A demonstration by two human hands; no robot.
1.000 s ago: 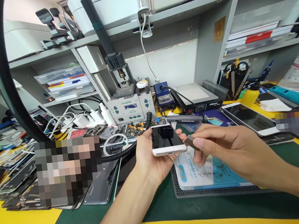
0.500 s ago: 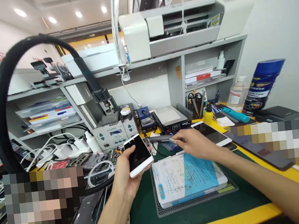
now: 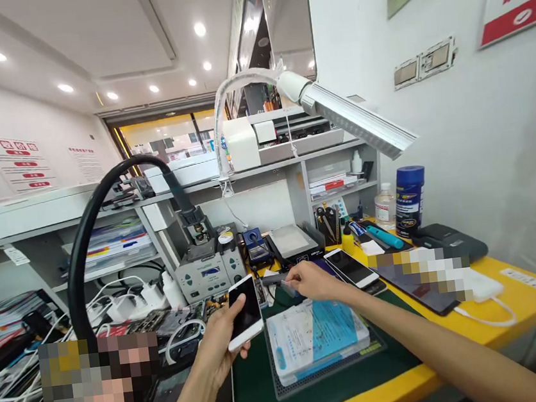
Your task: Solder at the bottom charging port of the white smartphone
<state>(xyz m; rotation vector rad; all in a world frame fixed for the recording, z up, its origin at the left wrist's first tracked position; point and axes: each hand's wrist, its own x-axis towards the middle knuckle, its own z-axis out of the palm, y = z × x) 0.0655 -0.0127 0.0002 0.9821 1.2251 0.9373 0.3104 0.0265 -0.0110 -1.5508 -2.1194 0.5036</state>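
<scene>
My left hand (image 3: 219, 342) is wrapped round a white-framed smartphone (image 3: 245, 310), its dark screen facing up and the thumb lying on the glass. To the right, my right hand (image 3: 309, 280) reaches over the back of the bench with thumb and fingertips pinched together. Something small and pale shows at those fingertips, too little to name. A grey bar-shaped thing (image 3: 272, 279) lies just left of them. Below that hand sits a white and blue flat box (image 3: 293, 337) on a dark perforated pad (image 3: 289, 389).
Another white phone (image 3: 350, 268) and a dark tablet (image 3: 418, 287) lie at right. A rework station (image 3: 203, 276) with a thick black hose (image 3: 75, 268) stands at left, near cables and circuit boards. A blue spray can (image 3: 409, 201) stands behind; a lamp (image 3: 355, 113) hangs above.
The camera view has tilted up and drawn back, bringing the lamp and more wall into sight. My left hand keeps the smartphone; my right hand stays pinched near the grey bar-shaped thing.
</scene>
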